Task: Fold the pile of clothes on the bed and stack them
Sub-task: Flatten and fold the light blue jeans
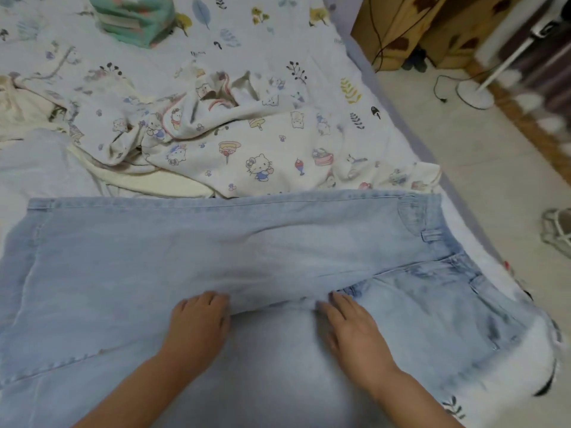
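**While the jeans are pressed flat: crease to be set before the next fold**

With the light-blue jeans (216,242) spread across the near edge of the bed (272,41), waistband to the right, one leg is seen folded over the other. Left hand (197,319) and right hand (352,325) are laid palm-down with fingers extended, nothing gripped; fingertips rest at the lower edge of the upper leg layer, near the crotch.

Judged step: leg-on-leg alignment and smoothing.

- Outer seams should be matched before pressing; hems at far left look offset.
- Smoothing is best done outward from the crotch, toward hem and waistband.
- Bunching near the right hand should be flattened first.
- Crosswise folds to follow only once flat.

Unfolded cartoon-print garment (247,143) is left just beyond the jeans; folded stack (133,17) sits well apart at the far end.
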`<state>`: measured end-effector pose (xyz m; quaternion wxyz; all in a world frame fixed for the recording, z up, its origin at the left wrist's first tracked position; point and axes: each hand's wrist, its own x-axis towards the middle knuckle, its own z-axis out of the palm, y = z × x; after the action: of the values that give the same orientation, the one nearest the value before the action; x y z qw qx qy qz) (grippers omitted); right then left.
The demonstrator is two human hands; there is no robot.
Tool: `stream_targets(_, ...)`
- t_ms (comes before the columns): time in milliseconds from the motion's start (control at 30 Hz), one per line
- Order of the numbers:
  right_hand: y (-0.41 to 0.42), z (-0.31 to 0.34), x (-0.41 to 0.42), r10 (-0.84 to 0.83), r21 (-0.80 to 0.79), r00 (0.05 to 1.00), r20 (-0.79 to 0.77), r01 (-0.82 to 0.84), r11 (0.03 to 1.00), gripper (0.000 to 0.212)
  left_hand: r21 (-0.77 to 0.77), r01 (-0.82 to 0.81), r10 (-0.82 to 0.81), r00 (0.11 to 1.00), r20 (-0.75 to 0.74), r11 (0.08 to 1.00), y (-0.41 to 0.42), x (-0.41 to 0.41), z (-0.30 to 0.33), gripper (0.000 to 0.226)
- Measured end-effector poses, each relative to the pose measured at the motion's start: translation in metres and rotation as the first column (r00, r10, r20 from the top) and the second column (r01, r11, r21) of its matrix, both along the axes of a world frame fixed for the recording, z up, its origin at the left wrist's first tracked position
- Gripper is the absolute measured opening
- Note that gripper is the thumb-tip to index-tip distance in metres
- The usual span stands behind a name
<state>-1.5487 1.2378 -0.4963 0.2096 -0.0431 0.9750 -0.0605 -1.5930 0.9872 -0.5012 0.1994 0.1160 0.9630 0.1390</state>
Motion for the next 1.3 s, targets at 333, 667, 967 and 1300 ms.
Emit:
stream_targets(333,0.148,0.002,0.025,-0.171,0.235,0.974,0.148,0.133,0.963,0.067,0.121,0.172,-0.179,0.982,0.052,0.978,0.17,0.028,-0.011,0.032)
stream_targets(667,0.259,0.001,0.037,0.225,0.262,0.887,0.403,-0.348,0.9,0.082,0.126,0.241,-0.255,0.961,0.112,0.962,0.308,0.062,-0.05,0.033)
stream_targets(967,0.278,0.018,0.008,0.348,0.063,0.924,0.16,-0.361,0.93,0.025,0.151,0.227,-0.267,0.899,0.346,0.962,0.333,0.065,-0.036,0.061)
stream_targets(1300,0.294,0.063,-0.082,0.223,0.029,0.97,0.096,-0.227,0.974,0.003,0.294,-0.129,0.049,0.963,0.265,0.947,0.252,-0.03,0.032,0.035)
